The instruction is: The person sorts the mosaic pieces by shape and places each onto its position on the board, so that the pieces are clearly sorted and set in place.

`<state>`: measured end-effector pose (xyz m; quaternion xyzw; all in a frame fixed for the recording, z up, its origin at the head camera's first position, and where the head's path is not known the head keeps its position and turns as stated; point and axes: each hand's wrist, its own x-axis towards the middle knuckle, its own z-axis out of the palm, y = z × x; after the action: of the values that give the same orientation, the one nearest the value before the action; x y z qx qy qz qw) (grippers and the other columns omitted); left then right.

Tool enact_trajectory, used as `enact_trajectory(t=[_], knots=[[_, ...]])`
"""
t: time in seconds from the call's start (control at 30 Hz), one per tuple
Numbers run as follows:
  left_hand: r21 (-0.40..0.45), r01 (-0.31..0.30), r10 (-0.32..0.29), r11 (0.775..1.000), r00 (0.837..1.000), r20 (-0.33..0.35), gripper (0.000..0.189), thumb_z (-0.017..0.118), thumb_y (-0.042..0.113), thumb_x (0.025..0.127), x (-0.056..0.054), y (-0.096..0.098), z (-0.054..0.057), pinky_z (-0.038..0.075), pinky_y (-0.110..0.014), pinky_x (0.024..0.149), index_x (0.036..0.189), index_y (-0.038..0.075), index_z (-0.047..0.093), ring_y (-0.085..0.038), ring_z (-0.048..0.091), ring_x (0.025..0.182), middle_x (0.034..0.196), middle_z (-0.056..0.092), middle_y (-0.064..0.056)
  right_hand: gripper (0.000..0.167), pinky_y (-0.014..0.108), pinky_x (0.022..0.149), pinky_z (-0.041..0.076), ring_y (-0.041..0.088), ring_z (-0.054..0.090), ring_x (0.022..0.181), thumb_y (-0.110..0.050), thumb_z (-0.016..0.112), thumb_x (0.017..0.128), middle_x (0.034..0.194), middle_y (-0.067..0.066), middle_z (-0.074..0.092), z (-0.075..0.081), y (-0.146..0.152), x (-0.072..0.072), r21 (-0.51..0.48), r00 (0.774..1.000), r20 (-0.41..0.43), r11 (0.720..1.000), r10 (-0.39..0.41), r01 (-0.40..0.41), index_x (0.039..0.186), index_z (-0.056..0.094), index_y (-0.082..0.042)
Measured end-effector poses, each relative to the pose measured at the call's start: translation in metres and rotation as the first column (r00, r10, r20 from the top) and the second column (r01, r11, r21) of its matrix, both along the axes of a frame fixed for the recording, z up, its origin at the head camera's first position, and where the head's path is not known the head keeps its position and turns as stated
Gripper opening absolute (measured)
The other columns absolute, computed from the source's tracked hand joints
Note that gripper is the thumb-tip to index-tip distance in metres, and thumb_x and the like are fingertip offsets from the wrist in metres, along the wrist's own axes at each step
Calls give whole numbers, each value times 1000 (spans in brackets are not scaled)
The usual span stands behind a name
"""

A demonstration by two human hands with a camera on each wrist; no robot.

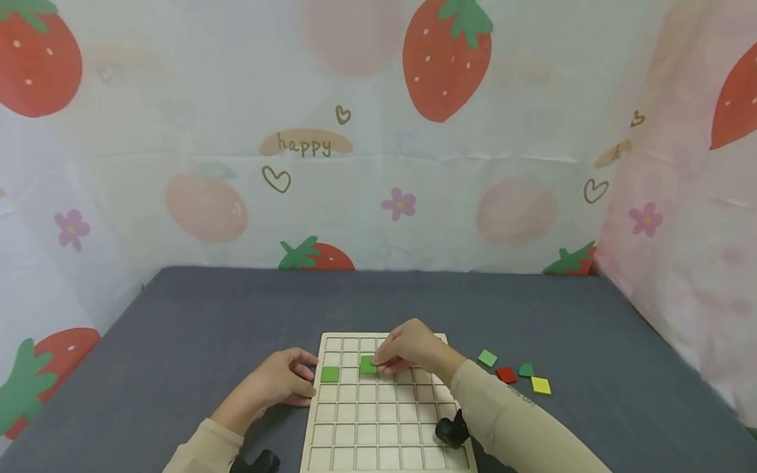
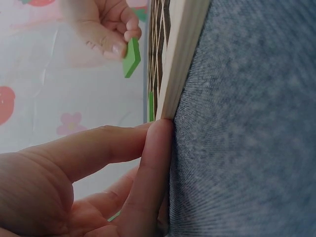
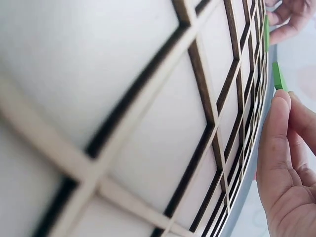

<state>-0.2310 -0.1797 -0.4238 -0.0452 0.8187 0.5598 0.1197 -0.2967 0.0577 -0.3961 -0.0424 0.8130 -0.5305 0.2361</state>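
A light wooden grid board (image 1: 346,434) lies on the dark grey cloth, with one green square tile (image 1: 330,374) in a cell near its upper left. My right hand (image 1: 415,346) pinches another green square tile (image 1: 367,365) between thumb and fingertips, over the board's upper rows. In the right wrist view, this tile (image 3: 279,75) stands tilted, raised off the grid. At the board's left edge, my left hand (image 1: 278,378) rests with its fingertips touching the wooden side. The left wrist view shows a finger (image 2: 157,148) pressed against that side, low by the cloth.
Right of the board lie a light green tile (image 1: 487,358), a red tile (image 1: 506,374), a dark green piece (image 1: 526,370) and a yellow tile (image 1: 541,385). A strawberry-printed curtain (image 1: 442,218) stands behind the table. Black wrist devices (image 1: 452,430) sit below both sleeves.
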Motion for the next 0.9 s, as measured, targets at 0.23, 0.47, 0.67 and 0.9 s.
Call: enact_trajectory(t=[0.23,0.47,0.67,0.9], knots=[[0,0,0,1000,1000,5,52,71,-14,77,2,-1,0,62,-34,62,127,-9,55,-19,61,70,91,54,-13,6,27,62,62,11,69,57,-1,78,81,71,10,73,1,-5,3,-19,1000,22,1000,6,-6,86,76,2],[-3,-8,8,1000,1000,6,53,71,-13,77,2,-2,0,62,-34,62,127,-8,55,-19,61,70,92,55,-13,7,26,60,62,11,68,55,0,77,81,69,10,72,0,-12,4,-34,999,22,999,42,-42,86,76,4],[11,3,-3,1000,1000,-8,54,71,-14,77,0,0,0,62,-33,63,128,-9,55,-19,60,70,92,55,-13,5,24,58,61,11,66,53,3,76,81,66,9,71,0,-18,4,-39,999,39,999,38,-36,84,74,5],[17,-3,3,1000,1000,-11,54,70,-16,76,1,-1,-1,62,-33,62,127,-9,55,-19,60,69,91,54,-13,5,23,55,60,12,66,51,7,76,78,64,10,71,-5,-26,3,-50,998,54,998,35,-32,82,74,8]])
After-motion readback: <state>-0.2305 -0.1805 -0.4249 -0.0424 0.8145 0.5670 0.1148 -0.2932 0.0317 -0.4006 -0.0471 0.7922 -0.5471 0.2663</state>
